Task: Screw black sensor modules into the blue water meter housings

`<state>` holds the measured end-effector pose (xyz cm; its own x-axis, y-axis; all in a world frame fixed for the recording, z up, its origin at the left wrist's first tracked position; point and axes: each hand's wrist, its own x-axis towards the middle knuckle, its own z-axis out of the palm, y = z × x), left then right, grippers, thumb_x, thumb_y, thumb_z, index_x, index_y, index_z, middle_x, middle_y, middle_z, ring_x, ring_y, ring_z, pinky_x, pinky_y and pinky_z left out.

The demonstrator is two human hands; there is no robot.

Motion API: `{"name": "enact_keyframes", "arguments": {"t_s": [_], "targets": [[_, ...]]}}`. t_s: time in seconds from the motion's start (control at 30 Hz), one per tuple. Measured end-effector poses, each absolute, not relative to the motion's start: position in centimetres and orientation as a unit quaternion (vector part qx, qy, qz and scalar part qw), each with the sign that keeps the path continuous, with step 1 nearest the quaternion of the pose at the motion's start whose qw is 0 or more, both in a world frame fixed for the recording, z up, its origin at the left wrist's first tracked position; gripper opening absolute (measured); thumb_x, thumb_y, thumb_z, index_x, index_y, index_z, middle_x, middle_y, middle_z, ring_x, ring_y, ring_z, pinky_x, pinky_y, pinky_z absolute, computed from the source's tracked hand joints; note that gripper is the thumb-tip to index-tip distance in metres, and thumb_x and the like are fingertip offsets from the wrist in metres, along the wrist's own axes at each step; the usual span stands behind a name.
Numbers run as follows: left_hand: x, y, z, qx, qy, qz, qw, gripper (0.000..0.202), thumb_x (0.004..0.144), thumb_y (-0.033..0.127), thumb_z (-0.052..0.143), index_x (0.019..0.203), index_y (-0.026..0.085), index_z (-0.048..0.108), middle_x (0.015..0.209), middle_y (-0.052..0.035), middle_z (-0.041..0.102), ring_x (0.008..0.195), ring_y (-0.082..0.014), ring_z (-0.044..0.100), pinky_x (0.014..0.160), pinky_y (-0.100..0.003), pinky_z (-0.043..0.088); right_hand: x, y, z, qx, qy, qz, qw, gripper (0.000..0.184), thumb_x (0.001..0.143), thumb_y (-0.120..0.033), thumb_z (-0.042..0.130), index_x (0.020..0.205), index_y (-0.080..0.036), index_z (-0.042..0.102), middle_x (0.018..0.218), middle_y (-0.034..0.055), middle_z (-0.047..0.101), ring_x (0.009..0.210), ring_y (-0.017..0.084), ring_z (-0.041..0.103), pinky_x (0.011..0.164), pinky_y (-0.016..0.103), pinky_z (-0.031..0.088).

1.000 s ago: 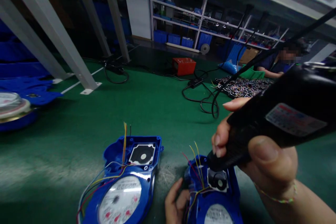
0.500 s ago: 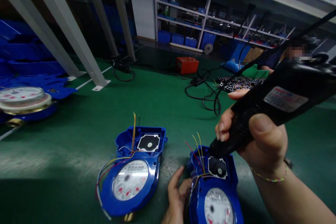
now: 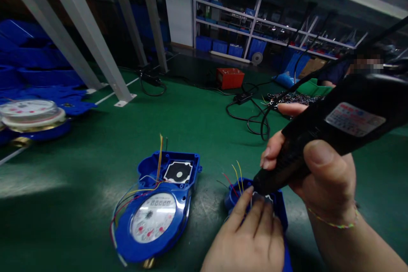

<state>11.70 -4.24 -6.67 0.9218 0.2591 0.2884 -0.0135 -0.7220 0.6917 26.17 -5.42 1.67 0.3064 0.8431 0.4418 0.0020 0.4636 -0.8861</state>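
Observation:
My right hand (image 3: 325,174) is closed around a black electric screwdriver (image 3: 355,119), slanted with its nose down at the upper part of a blue water meter (image 3: 281,208). Over that meter lies my left hand (image 3: 250,238), fingers stretched out and fingertips close by the screwdriver's nose. It hides the dial and most of the housing; red and yellow wires stick up at the compartment's left. The screwdriver's tip is out of sight. To the left, a second blue water meter (image 3: 154,216) shows its white dial, an open compartment with a black square part, and loose coloured wires.
On the green surface (image 3: 191,123) stands an orange-red box (image 3: 230,78) among black cables (image 3: 251,123). More meters (image 3: 32,114) and blue parts are at the left, beside grey posts (image 3: 89,29). A person sits at the far right behind a wire heap (image 3: 287,99).
My left hand has moved from the right meter's left side up over its dial and compartment. The screwdriver stays at the same meter. The view has shifted slightly.

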Motion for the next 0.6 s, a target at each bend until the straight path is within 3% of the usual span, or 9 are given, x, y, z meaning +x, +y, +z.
{"name": "enact_keyframes", "arguments": {"t_s": [0.07,0.1,0.17,0.27,0.43,0.6], "targets": [[12.6,-3.2,-6.7,0.938,0.081,0.183,0.284,0.032,0.087,0.014,0.049,0.115,0.002,0.060,0.115,-0.0280,0.054,0.111,-0.0448,0.051,0.098,-0.071,-0.006,26.1,-5.4,1.8,-0.427,-0.514,0.307,0.678,0.036,0.085,-0.039,0.063,0.115,-0.021,0.053,0.084,0.0080,0.064,0.072,0.023,0.064,0.062,0.036,0.054],[12.7,-3.1,-7.3,0.942,0.083,0.194,0.262,0.033,0.088,0.014,0.049,0.117,0.003,0.059,0.116,-0.0271,0.054,0.111,-0.0443,0.051,0.092,-0.068,-0.020,26.0,-5.4,1.8,-0.433,-0.519,0.307,0.670,0.033,0.086,-0.039,0.063,0.112,-0.021,0.054,0.087,0.0084,0.064,0.075,0.025,0.064,0.064,0.038,0.055],[12.6,-3.4,-8.7,0.940,0.077,0.219,0.248,0.037,0.088,0.016,0.050,0.125,0.009,0.054,0.120,-0.0233,0.055,0.112,-0.0416,0.052,0.083,-0.061,-0.034,25.8,-5.1,1.9,-0.445,-0.529,0.300,0.657,0.035,0.084,-0.042,0.066,0.111,-0.023,0.053,0.082,0.0066,0.064,0.070,0.024,0.063,0.062,0.040,0.055],[12.4,-4.6,-10.2,0.929,0.103,0.264,0.240,0.038,0.088,0.015,0.049,0.125,0.015,0.053,0.118,-0.0191,0.059,0.111,-0.0385,0.055,0.089,-0.063,-0.033,25.6,-4.7,1.6,-0.455,-0.531,0.286,0.655,0.039,0.084,-0.046,0.066,0.114,-0.025,0.052,0.070,0.0021,0.059,0.054,0.019,0.055,0.052,0.035,0.050],[12.9,-5.7,-9.8,0.901,0.179,0.329,0.217,0.030,0.093,0.013,0.037,0.106,0.011,0.065,0.106,-0.0188,0.065,0.099,-0.0336,0.062,0.100,-0.067,-0.020,26.0,-4.6,1.0,-0.465,-0.497,0.270,0.681,0.054,0.079,-0.054,0.069,0.120,-0.024,0.050,0.066,0.0014,0.057,0.049,0.017,0.053,0.048,0.033,0.049],[12.9,-5.2,-11.5,0.909,0.137,0.305,0.248,0.034,0.089,0.011,0.042,0.119,0.014,0.058,0.114,-0.0178,0.061,0.100,-0.0335,0.061,0.098,-0.064,-0.026,26.0,-4.6,1.4,-0.476,-0.489,0.275,0.677,0.069,0.078,-0.057,0.070,0.131,-0.023,0.043,0.063,0.0019,0.057,0.046,0.017,0.052,0.043,0.031,0.047]]}}
